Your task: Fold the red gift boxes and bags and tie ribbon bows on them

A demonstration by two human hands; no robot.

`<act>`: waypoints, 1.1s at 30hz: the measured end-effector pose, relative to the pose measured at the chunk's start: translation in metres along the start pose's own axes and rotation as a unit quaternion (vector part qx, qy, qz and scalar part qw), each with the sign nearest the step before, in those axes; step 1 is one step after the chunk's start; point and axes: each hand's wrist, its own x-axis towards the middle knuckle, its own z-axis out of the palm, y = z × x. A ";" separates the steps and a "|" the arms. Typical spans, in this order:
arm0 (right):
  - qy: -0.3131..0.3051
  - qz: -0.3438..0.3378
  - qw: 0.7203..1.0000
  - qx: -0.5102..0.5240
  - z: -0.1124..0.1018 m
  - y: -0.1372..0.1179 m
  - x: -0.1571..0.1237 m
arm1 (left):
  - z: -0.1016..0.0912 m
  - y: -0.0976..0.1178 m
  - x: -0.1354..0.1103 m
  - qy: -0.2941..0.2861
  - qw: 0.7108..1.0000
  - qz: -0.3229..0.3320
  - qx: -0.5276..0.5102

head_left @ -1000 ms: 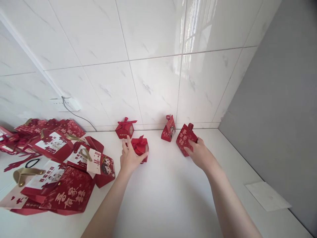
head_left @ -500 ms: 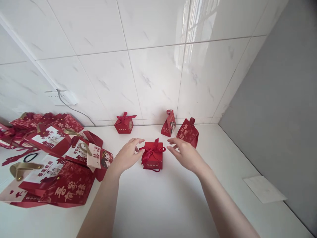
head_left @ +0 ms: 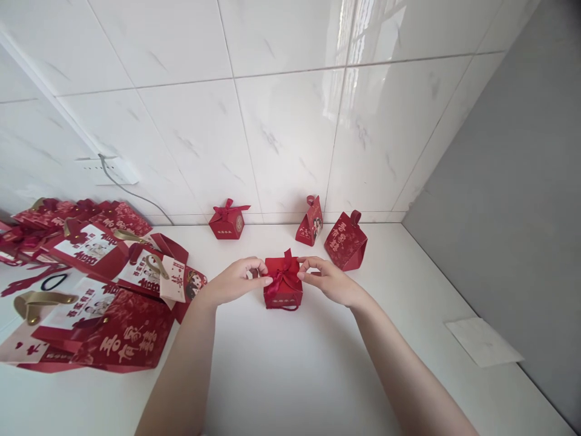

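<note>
A small red gift box (head_left: 283, 292) with a red ribbon bow (head_left: 285, 274) stands in the middle of the white table (head_left: 290, 369). My left hand (head_left: 236, 281) pinches the bow's left loop. From the other side, my right hand (head_left: 329, 280) pinches the right loop. Both hands rest at the box's top corners.
Three more red boxes stand by the tiled wall: a bowed one (head_left: 227, 220), a tall triangular one (head_left: 310, 221) and a larger one (head_left: 345, 241). A heap of flat red paper bags (head_left: 97, 284) covers the left. A white sheet (head_left: 483, 342) lies right, near a grey wall.
My right hand left the larger red box at the back and came to the bowed box. My left hand drew that box toward me. Both hands have closed on its ribbon.
</note>
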 end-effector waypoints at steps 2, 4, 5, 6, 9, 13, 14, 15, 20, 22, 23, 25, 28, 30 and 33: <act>-0.012 0.013 1.000 0.002 -0.006 -0.003 -0.003 | -0.004 0.002 -0.006 -0.078 0.997 -0.003 0.002; -0.016 0.013 1.000 -0.013 -0.010 -0.005 -0.006 | -0.007 0.003 -0.010 -0.143 0.990 -0.007 0.002; -0.018 0.008 0.999 -0.026 -0.012 -0.006 -0.006 | -0.008 0.002 -0.010 -0.164 0.986 -0.011 0.001; -0.024 0.002 0.999 -0.042 -0.013 -0.006 -0.006 | -0.007 0.001 -0.010 -0.178 0.984 -0.017 -0.001; -0.068 0.006 0.994 -0.090 -0.015 -0.005 -0.007 | -0.003 -0.005 -0.006 -0.195 0.980 -0.040 0.003; -0.110 0.030 0.987 -0.117 -0.015 -0.008 -0.011 | 0.000 -0.010 0.001 -0.237 0.971 -0.027 0.011; -0.110 0.033 0.987 -0.114 -0.015 -0.009 -0.012 | 0.000 -0.010 0.002 -0.247 0.969 -0.019 0.012; -0.109 0.034 0.987 -0.110 -0.016 -0.011 -0.013 | 0.000 -0.011 0.002 -0.254 0.967 -0.013 0.013; -0.095 0.021 0.992 -0.077 -0.020 -0.017 -0.015 | -0.005 -0.007 -0.002 -0.225 0.974 -0.001 0.011; -0.091 0.009 0.994 -0.056 -0.021 -0.018 -0.016 | -0.006 -0.005 -0.003 -0.192 0.981 0.020 -0.005; -0.090 0.002 0.995 -0.050 -0.022 -0.019 -0.016 | -0.006 -0.004 -0.003 -0.172 0.984 0.035 -0.011; -0.090 -0.008 0.995 -0.044 -0.022 -0.020 -0.017 | -0.006 -0.002 -0.002 -0.141 0.988 0.065 -0.026; -0.086 -0.017 0.995 -0.040 -0.023 -0.023 -0.019 | -0.003 0.000 -0.001 -0.142 0.984 0.080 -0.079; -0.083 -0.021 0.996 -0.038 -0.023 -0.025 -0.021 | 0.001 0.003 -0.002 -0.156 0.978 0.071 -0.116; -0.066 -0.030 0.995 -0.062 -0.024 -0.027 -0.023 | 0.004 0.008 -0.005 -0.174 0.977 0.047 -0.118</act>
